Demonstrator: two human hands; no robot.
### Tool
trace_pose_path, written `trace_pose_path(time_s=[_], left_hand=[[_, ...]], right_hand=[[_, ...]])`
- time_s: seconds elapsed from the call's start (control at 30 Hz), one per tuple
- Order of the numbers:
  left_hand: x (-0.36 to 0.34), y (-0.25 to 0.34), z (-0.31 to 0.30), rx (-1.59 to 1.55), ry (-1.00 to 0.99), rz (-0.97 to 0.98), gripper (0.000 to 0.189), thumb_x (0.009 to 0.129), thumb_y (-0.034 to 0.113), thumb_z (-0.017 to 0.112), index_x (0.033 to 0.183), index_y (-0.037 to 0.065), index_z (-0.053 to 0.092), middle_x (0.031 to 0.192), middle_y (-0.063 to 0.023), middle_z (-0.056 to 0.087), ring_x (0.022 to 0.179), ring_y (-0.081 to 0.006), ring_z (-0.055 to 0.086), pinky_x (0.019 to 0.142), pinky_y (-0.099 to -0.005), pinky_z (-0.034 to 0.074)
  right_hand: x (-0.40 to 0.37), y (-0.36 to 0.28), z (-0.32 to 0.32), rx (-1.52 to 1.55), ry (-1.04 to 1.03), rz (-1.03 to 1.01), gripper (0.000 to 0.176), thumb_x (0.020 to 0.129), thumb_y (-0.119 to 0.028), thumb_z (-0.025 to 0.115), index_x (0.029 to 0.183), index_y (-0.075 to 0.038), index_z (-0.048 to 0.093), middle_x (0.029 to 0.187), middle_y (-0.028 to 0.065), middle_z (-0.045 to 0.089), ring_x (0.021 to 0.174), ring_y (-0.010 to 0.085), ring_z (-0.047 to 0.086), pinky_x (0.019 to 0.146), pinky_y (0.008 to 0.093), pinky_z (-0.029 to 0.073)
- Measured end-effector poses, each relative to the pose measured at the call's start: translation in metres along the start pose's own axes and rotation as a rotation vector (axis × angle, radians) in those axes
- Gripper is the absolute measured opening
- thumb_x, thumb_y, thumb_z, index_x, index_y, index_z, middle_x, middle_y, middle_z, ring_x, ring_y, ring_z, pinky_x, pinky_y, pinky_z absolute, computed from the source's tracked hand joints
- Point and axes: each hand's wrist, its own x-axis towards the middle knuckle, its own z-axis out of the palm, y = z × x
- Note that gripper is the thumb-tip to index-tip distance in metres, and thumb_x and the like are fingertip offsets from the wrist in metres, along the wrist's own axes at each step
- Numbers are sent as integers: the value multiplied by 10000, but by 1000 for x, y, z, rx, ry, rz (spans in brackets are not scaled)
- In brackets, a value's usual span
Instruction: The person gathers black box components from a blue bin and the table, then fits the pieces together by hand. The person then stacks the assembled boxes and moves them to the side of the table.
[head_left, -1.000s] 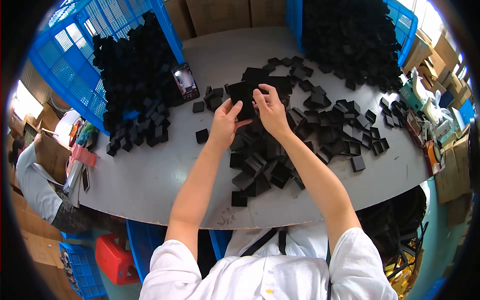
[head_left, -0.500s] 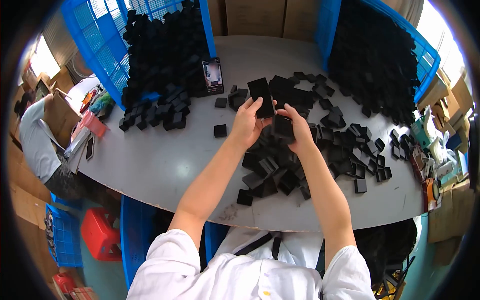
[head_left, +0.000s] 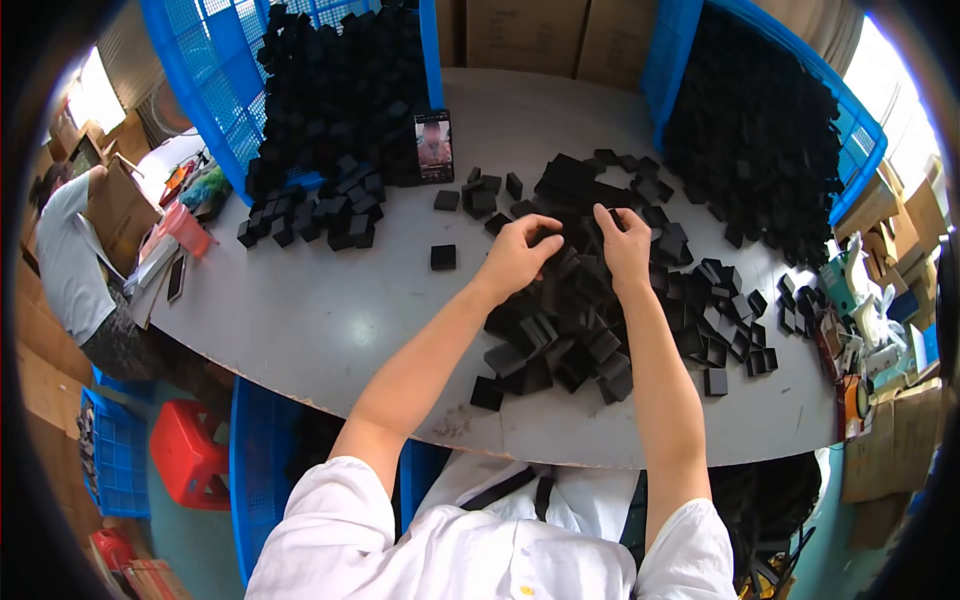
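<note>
A heap of small black square box pieces (head_left: 570, 320) covers the middle of the grey table (head_left: 300, 320). My left hand (head_left: 512, 258) reaches into the heap's far side, its fingers curled around a black piece there. My right hand (head_left: 627, 248) lies beside it on the heap, fingers spread and pressing on the black pieces, with nothing visibly held. A darker stack of flat black pieces (head_left: 580, 185) sits just beyond both hands. One single black piece (head_left: 443, 257) lies apart to the left of my left hand.
A blue crate (head_left: 195, 80) at the back left and another blue crate (head_left: 865, 130) at the back right hold black pieces. A phone (head_left: 433, 146) leans on the left crate. Another person (head_left: 70, 260) sits at far left. Clutter (head_left: 860, 300) lines the right edge.
The flat black square that my left hand held up is gone from it. Both hands have dropped from above the table into the heap.
</note>
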Motion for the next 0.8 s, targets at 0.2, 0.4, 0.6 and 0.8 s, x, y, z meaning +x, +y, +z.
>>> trace_pose_path(time_s=[0.2,0.4,0.6,0.8], left_hand=[[16,-11,0,-170,310,210,210,917,140,639,1090,21,623,827,18,553,728,-57,516,524,-231,497],[25,-6,-21,-315,463,218,184,930,128,628,1079,20,621,890,-21,611,789,-79,584,579,-228,521],[71,-43,-55,70,320,139,429,856,230,723,1185,-15,597,1075,-118,663,978,-179,624,852,-312,498],[132,-47,-61,597,170,233,657,774,280,739,1321,11,494,1298,-176,543,1186,-289,523,997,-389,432]], right_hand=[[-34,-27,15,-100,-235,-342,408,799,-251,748,1122,-26,636,961,106,678,918,211,619,807,337,478],[-36,-30,9,-174,-369,-134,256,796,-198,758,964,-14,696,848,61,674,735,123,626,676,274,483],[15,-15,-12,-130,-85,-336,214,813,-167,726,947,-4,690,907,114,694,867,230,660,799,316,503],[102,42,-44,-515,-268,-362,658,723,-305,771,1290,-72,534,1284,181,561,1196,319,525,1018,400,418]])
